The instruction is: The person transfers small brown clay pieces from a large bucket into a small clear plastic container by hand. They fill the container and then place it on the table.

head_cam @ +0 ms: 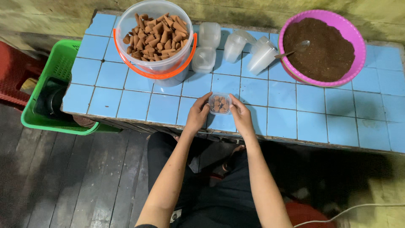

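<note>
head view: both hands meet at the near edge of the blue tiled table (126,103). the left hand (197,115) and right hand (241,115) grasp a small clear box (220,103) of brown cones between them, fingers curled on its sides; the box sits on the tiles. behind it stands a clear bucket (154,42) with an orange handle, full of cones, beside stacked empty cups (236,45). a pink bowl (352,31) of brown powder holds a spoon (295,48). a green crate (59,63) sits left.
</note>
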